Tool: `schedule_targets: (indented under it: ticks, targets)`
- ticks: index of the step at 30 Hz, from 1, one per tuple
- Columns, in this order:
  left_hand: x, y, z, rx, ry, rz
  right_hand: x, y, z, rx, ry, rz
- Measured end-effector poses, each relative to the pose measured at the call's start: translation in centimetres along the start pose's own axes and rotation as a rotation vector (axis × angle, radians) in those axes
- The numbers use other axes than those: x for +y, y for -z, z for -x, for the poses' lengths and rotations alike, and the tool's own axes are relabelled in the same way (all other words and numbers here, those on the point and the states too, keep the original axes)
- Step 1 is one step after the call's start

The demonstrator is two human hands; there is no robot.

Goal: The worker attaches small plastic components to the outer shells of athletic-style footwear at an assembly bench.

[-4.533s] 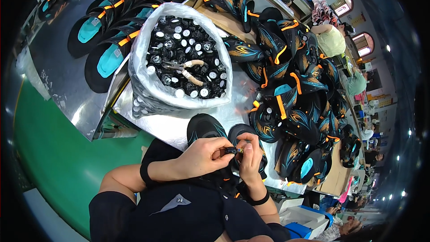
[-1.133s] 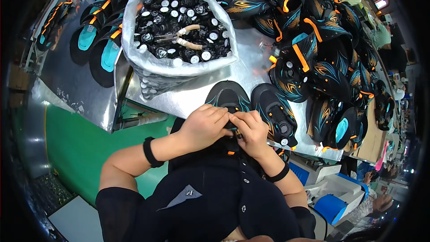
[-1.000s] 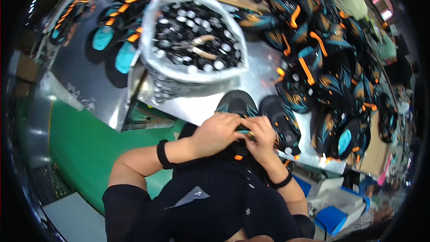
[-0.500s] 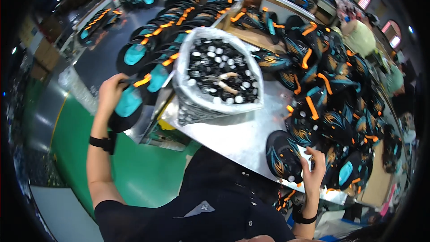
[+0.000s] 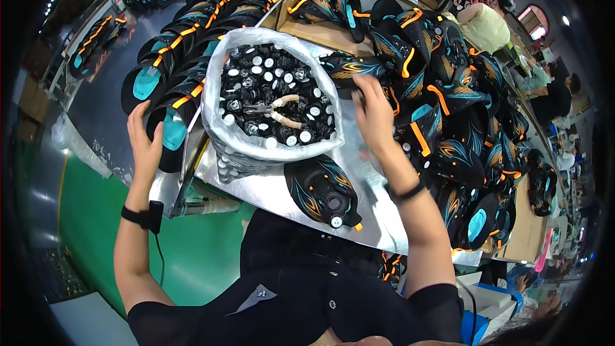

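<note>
In head view, my left grip (image 5: 145,144) is wide open and empty beside a teal-lined shoe (image 5: 173,131); my right grip (image 5: 363,99), half curled, is at a patterned shoe (image 5: 351,67), hold I cannot tell. Another shoe (image 5: 322,191) lies on the counter (image 5: 378,221).

A teal-insoled black shoe (image 5: 173,131) lies left, an orange-patterned shoe (image 5: 351,64) crosswise farther right.

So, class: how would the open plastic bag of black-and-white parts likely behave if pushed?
The plastic bag would probably sag rather than stay stiff, its wall being wrinkled. Packed with black-and-white parts, it may feel heavy. The pliers lying on top could slide.
</note>
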State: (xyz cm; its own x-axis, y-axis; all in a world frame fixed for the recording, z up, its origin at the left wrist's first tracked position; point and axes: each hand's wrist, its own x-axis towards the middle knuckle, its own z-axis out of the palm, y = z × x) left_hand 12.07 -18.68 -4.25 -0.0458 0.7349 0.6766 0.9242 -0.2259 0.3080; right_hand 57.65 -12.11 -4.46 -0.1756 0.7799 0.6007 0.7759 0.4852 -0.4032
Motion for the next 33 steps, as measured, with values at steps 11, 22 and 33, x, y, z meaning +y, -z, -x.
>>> schedule_targets:
  ticks: [11,22,33]
  targets:
    - [24.4,-4.1,7.4,-0.757,-0.686,0.548,3.1,-0.4,-1.7,-0.294,-0.157,0.241]
    - [27.0,-2.2,6.6,-1.128,0.251,1.264,1.4,11.7,6.4,-0.766,0.036,0.046]
    - [27.3,-3.4,6.8,-1.151,0.791,1.684,-9.5,10.2,16.4,-0.346,-0.454,-0.740]
